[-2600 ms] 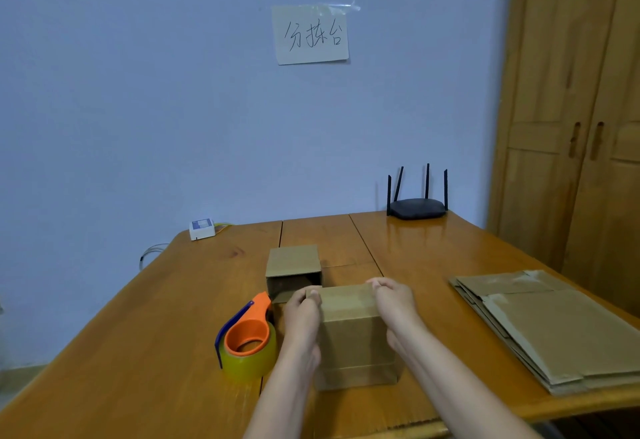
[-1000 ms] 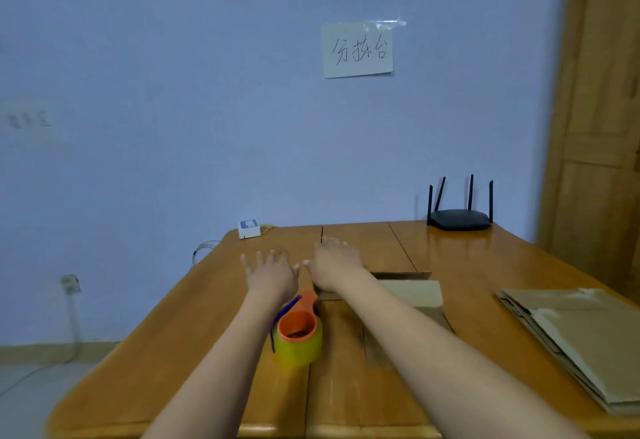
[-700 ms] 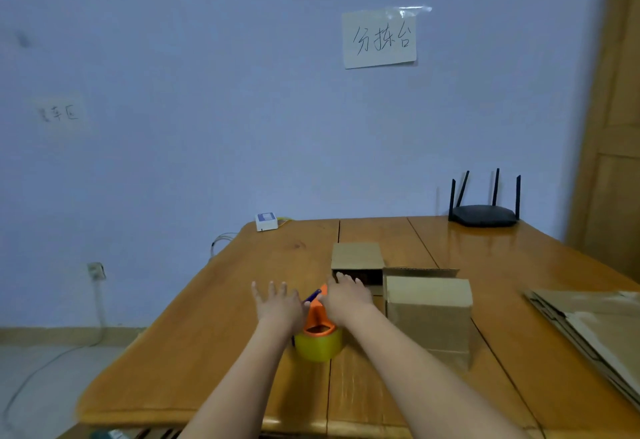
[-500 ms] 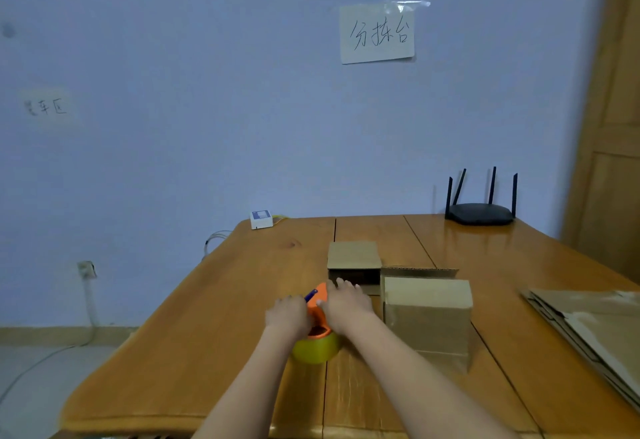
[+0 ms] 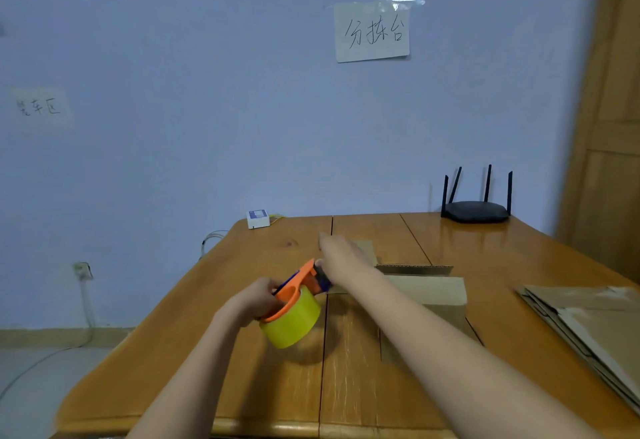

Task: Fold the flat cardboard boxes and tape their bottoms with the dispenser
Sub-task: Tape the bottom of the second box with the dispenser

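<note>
Tape dispenser [image 5: 292, 310], orange frame with yellow roll, lifted just above the desk [image 5: 221, 327], gripped at its handle by the left hand [image 5: 258, 300]. Right hand [image 5: 341, 255] at its front end; grip not clear there. Folded box [image 5: 427, 294] just right, flat cardboard stack [image 5: 588, 320] further. Best to keep the dispenser steady, draw tape straight across the bottom seam.

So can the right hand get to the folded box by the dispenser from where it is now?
Probably yes. The right hand hovers at the tape dispenser's front end, and the folded box sits just beside its forearm with nothing between them. The left hand grips the dispenser.
</note>
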A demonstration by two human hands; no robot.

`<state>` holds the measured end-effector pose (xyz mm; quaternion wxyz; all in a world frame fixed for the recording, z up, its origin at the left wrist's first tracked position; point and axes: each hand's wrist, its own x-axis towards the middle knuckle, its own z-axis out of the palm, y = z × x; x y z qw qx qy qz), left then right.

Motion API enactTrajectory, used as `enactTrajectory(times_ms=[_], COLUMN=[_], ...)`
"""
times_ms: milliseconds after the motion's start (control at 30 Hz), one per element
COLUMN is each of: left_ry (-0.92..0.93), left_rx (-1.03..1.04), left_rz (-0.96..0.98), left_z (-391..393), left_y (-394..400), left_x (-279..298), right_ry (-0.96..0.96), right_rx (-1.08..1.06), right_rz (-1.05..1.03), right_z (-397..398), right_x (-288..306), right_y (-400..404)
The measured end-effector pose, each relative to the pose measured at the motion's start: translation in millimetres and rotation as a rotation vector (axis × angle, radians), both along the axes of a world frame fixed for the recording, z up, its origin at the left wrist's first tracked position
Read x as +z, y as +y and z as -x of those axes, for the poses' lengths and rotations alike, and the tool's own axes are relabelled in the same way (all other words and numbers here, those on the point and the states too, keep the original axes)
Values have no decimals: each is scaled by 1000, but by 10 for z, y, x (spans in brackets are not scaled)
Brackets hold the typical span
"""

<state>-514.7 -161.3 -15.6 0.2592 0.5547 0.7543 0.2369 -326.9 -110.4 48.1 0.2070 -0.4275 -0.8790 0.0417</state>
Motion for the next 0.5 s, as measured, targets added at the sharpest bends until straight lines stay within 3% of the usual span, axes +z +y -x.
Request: enactTrajectory(times_ms=[233, 500], left_ry=[-221, -303], left_rx=[-269, -337], left_rz=[43, 101], left_z=[147, 106], left_y=[-354, -498], left_x=[288, 389], right_ry=[20, 102], right_rx=[35, 158], right_rz=[244, 383], right_z=[-140, -208], right_x=[191, 251], right_y=[-8, -126])
